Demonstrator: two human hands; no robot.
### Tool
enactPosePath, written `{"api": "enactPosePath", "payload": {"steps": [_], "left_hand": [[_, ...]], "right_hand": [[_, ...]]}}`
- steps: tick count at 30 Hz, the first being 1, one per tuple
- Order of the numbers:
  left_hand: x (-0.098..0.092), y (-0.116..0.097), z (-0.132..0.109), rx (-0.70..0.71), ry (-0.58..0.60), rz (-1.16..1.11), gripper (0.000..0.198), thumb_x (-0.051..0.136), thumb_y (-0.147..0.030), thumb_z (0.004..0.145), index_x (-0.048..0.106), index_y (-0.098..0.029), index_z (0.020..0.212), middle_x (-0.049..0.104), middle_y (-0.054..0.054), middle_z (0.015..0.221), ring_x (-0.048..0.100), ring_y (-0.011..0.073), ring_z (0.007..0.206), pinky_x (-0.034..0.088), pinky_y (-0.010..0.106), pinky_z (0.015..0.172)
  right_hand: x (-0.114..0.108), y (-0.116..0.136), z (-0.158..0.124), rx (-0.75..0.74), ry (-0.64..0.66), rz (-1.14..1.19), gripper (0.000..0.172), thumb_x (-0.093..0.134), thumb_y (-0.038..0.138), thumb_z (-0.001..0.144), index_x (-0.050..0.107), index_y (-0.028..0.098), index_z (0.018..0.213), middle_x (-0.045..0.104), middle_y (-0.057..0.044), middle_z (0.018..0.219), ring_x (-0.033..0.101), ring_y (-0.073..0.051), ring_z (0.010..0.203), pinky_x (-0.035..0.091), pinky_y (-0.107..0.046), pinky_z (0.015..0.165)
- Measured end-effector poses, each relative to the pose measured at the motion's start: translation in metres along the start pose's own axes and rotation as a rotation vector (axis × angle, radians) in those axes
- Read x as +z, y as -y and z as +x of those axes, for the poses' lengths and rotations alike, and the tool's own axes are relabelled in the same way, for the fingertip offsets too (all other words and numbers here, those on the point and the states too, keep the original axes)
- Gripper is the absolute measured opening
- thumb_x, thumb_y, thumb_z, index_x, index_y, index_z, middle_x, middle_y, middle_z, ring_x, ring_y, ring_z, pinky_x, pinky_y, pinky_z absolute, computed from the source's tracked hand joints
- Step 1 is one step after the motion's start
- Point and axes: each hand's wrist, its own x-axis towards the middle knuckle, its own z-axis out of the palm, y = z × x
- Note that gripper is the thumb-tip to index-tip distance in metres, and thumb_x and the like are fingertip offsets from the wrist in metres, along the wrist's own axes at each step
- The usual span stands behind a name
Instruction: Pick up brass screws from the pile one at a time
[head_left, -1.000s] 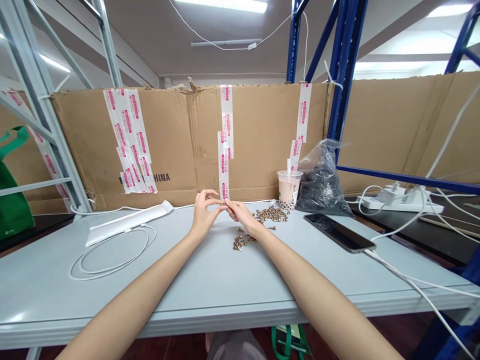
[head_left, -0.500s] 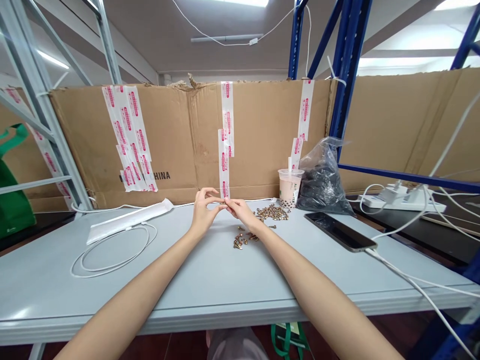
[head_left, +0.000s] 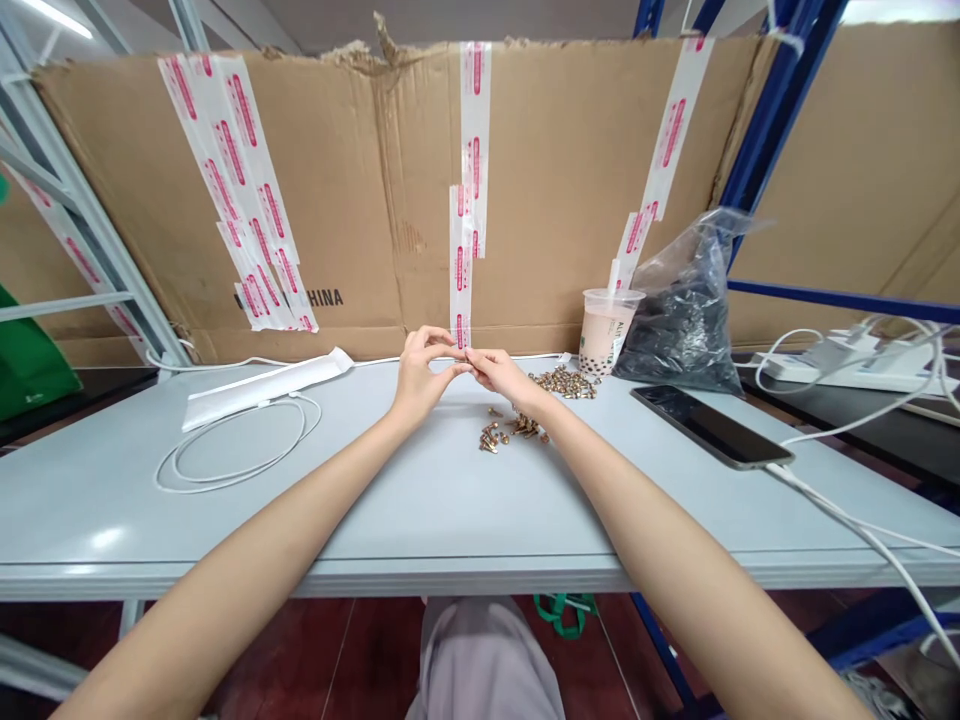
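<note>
My left hand and my right hand meet above the table, fingertips touching. Thumb and forefinger of the left are pinched together, and the right hand's fingers close at the same spot. Whatever they hold there is too small and covered to name. Below and right of them lies a small group of brass-coloured screws, with more screws partly behind my right wrist. A larger heap of similar small metal pieces spreads farther back, beyond the right hand.
A bubble tea cup and a clear bag of dark material stand at the back right. Nearer lie a phone and white cables. On the left are a white paper sleeve and a coiled cable. Taped cardboard walls the back.
The camera view has tilted downward, showing more floor and less ceiling. Both hands stay joined at the fingertips in nearly the same pose.
</note>
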Motion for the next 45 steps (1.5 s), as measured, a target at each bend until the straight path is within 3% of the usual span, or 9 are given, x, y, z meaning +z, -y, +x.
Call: {"api": "enactPosePath", "payload": {"steps": [11,16,19,23,27,31,35,42,45], "left_hand": [[0.003,0.007,-0.004,-0.005,0.100,0.044,0.013,0.065,-0.031,0.073,0.066,-0.022,0.082,0.056,0.003,0.093,0.047,0.0190,0.094,0.038,0.034,0.082],[0.003,0.033,-0.007,-0.029,0.279,0.080,0.030,0.066,-0.033,0.071,0.062,-0.025,0.100,0.055,0.003,0.100,0.046,0.0203,0.096,0.036,0.034,0.085],[-0.004,0.059,-0.009,-0.075,0.402,0.173,0.022,0.067,-0.031,0.070,0.066,-0.023,0.090,0.057,0.004,0.097,0.048,0.0212,0.092,0.035,0.036,0.085],[-0.013,0.078,-0.009,-0.101,0.501,0.212,0.014,0.067,-0.030,0.068,0.068,-0.024,0.081,0.061,0.004,0.092,0.049,0.0217,0.088,0.035,0.036,0.083],[-0.011,0.072,-0.011,-0.042,0.581,0.183,0.016,0.063,-0.033,0.072,0.069,-0.025,0.085,0.063,0.004,0.094,0.050,0.0215,0.089,0.035,0.035,0.082],[-0.003,0.062,-0.015,0.083,0.666,0.226,0.019,0.053,-0.034,0.079,0.069,-0.024,0.083,0.064,0.005,0.091,0.050,0.0210,0.088,0.033,0.034,0.080],[0.000,0.060,-0.017,0.145,0.734,0.307,0.019,0.052,-0.032,0.080,0.069,-0.023,0.081,0.064,0.004,0.089,0.049,0.0206,0.088,0.030,0.033,0.079],[0.001,0.051,-0.016,0.184,0.716,0.381,0.020,0.050,-0.025,0.081,0.067,-0.019,0.075,0.065,0.005,0.083,0.049,0.0200,0.086,0.029,0.033,0.079],[0.003,0.046,-0.016,0.111,0.660,0.337,0.019,0.051,-0.026,0.079,0.068,-0.019,0.073,0.067,0.004,0.083,0.051,0.0203,0.085,0.031,0.034,0.080]], "right_hand": [[-0.010,0.003,-0.003,-0.008,0.004,-0.174,0.033,0.048,0.046,0.080,0.052,0.015,0.068,0.050,0.001,0.062,0.039,-0.007,0.054,0.029,-0.021,0.051],[-0.016,0.002,-0.007,0.148,-0.096,-0.841,0.025,0.054,0.039,0.078,0.062,0.016,0.074,0.063,-0.006,0.074,0.053,-0.016,0.068,0.033,-0.026,0.062],[-0.016,0.000,-0.012,0.263,-0.057,-1.236,0.018,0.058,0.031,0.076,0.065,0.014,0.078,0.065,-0.014,0.082,0.057,-0.023,0.080,0.035,-0.031,0.068],[-0.017,0.002,-0.017,0.237,-0.102,-1.461,0.015,0.059,0.022,0.075,0.066,0.011,0.081,0.065,-0.020,0.090,0.055,-0.029,0.092,0.033,-0.039,0.079],[-0.016,0.017,-0.018,0.190,-0.150,-1.422,0.018,0.061,0.025,0.074,0.067,0.014,0.087,0.066,-0.017,0.093,0.055,-0.029,0.093,0.032,-0.041,0.082],[-0.009,0.027,-0.016,0.352,0.048,-1.262,0.024,0.066,0.036,0.069,0.069,0.019,0.086,0.067,-0.013,0.090,0.059,-0.026,0.086,0.038,-0.035,0.073],[-0.001,0.025,-0.016,0.417,0.192,-1.292,0.020,0.067,0.024,0.066,0.070,0.019,0.085,0.067,-0.013,0.093,0.061,-0.025,0.085,0.041,-0.031,0.069],[0.004,0.019,-0.020,0.340,0.118,-1.262,0.021,0.057,0.015,0.068,0.070,0.018,0.084,0.067,-0.010,0.090,0.061,-0.021,0.081,0.042,-0.027,0.067],[0.002,0.015,-0.018,0.306,0.066,-1.216,0.021,0.055,0.015,0.068,0.069,0.020,0.082,0.067,-0.009,0.087,0.061,-0.020,0.080,0.042,-0.026,0.067]]}}
